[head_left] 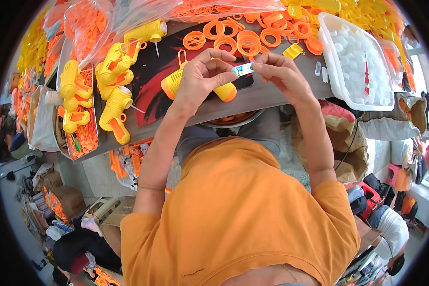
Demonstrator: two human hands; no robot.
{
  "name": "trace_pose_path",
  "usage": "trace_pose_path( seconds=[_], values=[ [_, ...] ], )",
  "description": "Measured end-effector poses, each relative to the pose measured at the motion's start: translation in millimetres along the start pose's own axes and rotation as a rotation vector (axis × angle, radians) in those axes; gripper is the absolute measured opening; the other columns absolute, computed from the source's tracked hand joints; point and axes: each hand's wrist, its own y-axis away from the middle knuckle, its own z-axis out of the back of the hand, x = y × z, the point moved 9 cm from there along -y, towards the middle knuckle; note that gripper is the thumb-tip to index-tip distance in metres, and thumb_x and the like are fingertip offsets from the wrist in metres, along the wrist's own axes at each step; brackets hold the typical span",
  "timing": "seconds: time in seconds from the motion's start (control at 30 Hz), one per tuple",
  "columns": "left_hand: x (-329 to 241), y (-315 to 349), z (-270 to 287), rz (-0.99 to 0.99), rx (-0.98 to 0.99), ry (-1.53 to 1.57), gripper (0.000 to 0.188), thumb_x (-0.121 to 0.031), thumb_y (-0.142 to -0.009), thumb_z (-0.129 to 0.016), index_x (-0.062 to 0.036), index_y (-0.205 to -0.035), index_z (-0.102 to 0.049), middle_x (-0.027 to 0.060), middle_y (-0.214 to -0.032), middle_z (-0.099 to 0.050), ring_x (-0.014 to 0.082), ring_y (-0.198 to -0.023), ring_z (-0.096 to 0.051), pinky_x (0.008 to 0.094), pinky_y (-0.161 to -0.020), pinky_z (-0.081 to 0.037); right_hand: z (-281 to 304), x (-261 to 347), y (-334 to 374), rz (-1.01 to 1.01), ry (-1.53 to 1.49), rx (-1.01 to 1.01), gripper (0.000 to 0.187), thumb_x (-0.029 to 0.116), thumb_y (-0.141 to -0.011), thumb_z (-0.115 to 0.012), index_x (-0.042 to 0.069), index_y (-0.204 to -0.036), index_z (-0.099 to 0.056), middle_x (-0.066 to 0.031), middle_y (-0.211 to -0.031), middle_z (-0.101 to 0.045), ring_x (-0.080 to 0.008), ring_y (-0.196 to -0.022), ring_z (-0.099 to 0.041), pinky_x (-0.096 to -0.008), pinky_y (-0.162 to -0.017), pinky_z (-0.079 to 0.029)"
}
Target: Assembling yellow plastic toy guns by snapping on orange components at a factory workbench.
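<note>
Between my two hands is a small white sticker [243, 69] with a blue printed figure. My left hand [201, 78] pinches its left end between thumb and fingertips, and my right hand [286, 76] pinches the right end. Below them a yellow plastic toy body [172, 85] with an orange tip lies on the dark mat [150, 95], partly hidden by my left hand. Several yellow toy guns [117, 107] lie to the left, some with wires sticking out.
Orange rings [248, 42] lie along the far side of the table. At the right, a white tub [336, 88] holds translucent caps, with a red screwdriver-like tool [366, 74] on top. A tray [98, 136] of orange parts stands left. A paper sack [355, 157] is below right.
</note>
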Motion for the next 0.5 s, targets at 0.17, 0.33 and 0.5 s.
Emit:
trace_pose_path(
  seconds=[0.17,0.33,0.5],
  values=[
    [3,1,15,0.070,-0.057,-0.143,0.033,-0.005,-0.082,-0.071,-0.0059,-0.114,-0.061,0.0010,-0.090,-0.066,0.0066,-0.080,-0.059,0.0196,-0.069,-0.045,0,-19,-4,-0.068,-0.210,-0.113,0.017,0.021,-0.081,-0.072,0.008,-0.077,-0.062,0.0038,-0.069,-0.052,-0.0052,-0.063,-0.044,-0.0210,-0.060,-0.033],
    [-24,27,62,-0.190,-0.315,-0.497,0.030,-0.008,-0.080,-0.073,-0.0056,-0.109,-0.065,0.0038,-0.093,-0.067,0.0112,-0.086,-0.061,0.0262,-0.074,-0.049,2,-13,-8,-0.004,-0.116,-0.157,0.017,0.019,-0.082,-0.072,0.009,-0.076,-0.058,0.0040,-0.068,-0.052,-0.0052,-0.060,-0.043,-0.0200,-0.058,-0.033],
    [-20,45,74,-0.341,-0.330,-0.889,0.033,-0.011,-0.075,-0.075,-0.0075,-0.106,-0.066,0.0052,-0.101,-0.064,0.0237,-0.097,-0.058,0.0363,-0.084,-0.045,2,-14,-12,0.009,-0.103,-0.175,0.016,0.018,-0.084,-0.070,0.010,-0.077,-0.057,0.0048,-0.066,-0.050,-0.0047,-0.060,-0.043,-0.0189,-0.057,-0.032]
  ],
)
